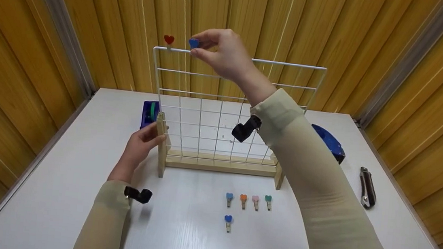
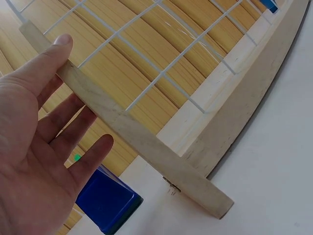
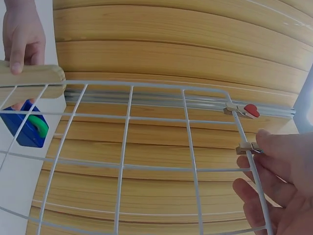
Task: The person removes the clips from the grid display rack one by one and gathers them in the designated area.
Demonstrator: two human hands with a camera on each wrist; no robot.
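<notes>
My right hand (image 1: 228, 54) pinches a clothespin with a blue heart (image 1: 193, 43) at the top wire of a white wire grid (image 1: 208, 139). In the right wrist view, the wooden clip (image 3: 243, 149) straddles that wire between thumb and fingers. A red-heart clothespin (image 1: 168, 39) is clipped beside it, nearer the corner. My left hand (image 1: 141, 143) holds the left wooden upright (image 2: 117, 115) of the grid's stand, thumb on one side and fingers on the other.
Several heart clothespins lie on the white table in front: light blue (image 1: 229, 198), orange (image 1: 243, 200), pink (image 1: 255, 202), green (image 1: 268, 201) and dark blue (image 1: 228, 222). A blue tape dispenser (image 1: 147, 115) stands behind the left upright. At right lie a dark blue object (image 1: 329, 143) and a utility knife (image 1: 367, 189).
</notes>
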